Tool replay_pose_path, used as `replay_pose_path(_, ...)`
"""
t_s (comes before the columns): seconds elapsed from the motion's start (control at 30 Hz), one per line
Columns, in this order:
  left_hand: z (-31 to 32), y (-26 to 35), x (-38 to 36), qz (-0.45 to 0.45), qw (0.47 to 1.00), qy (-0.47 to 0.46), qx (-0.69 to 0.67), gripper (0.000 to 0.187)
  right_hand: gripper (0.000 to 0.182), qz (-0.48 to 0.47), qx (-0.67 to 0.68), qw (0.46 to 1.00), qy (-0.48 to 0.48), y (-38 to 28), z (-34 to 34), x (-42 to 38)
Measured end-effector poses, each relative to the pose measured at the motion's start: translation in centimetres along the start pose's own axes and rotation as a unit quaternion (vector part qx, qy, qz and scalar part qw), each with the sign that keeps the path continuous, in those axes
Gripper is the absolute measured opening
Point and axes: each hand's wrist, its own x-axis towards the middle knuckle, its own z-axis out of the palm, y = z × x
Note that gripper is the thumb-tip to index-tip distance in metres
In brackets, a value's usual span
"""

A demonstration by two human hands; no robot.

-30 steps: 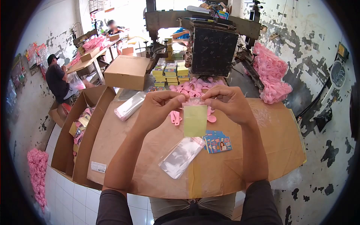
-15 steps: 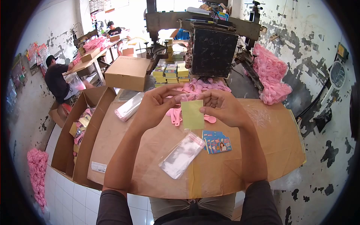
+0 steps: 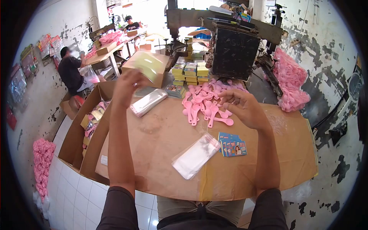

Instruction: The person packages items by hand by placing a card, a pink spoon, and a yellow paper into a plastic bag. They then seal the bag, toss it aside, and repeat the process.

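Note:
My left hand point(image 3: 131, 85) is raised at the left, blurred by motion, its fingers closed on the edge of a clear plastic bag with a yellow-green card point(image 3: 148, 66) inside. Behind the bag is a closed cardboard box. My right hand point(image 3: 244, 109) hovers at the right edge of a pile of pink plastic spoons point(image 3: 209, 101), fingers curved and apart, holding nothing. Nearer me lie a stack of clear plastic bags point(image 3: 196, 156) and several blue printed cards point(image 3: 233, 145).
An open carton point(image 3: 90, 153) with packed goods stands at the left table edge. Another bag stack point(image 3: 149, 102) lies near it. Card stacks point(image 3: 190, 71) and a black machine point(image 3: 234, 51) are behind the spoons. Two people work at the back left.
My left hand has swung left and away with the bagged card. My right hand has let go of it and moved right. The camera view has shifted slightly left.

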Motion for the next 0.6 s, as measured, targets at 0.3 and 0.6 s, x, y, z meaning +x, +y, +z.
replay_pose_path(0.3,2.5,-1.6,-0.6,-0.060,0.992,-0.028,0.109,0.034,0.030,0.082,-0.280,0.949,-0.121,3.6,-1.9,-1.2)
replay_pose_path(0.6,15.4,-8.4,-9.0,-0.124,0.708,-0.474,0.509,0.038,0.035,0.279,-0.268,0.853,-0.351,12.0,-2.2,-1.3)
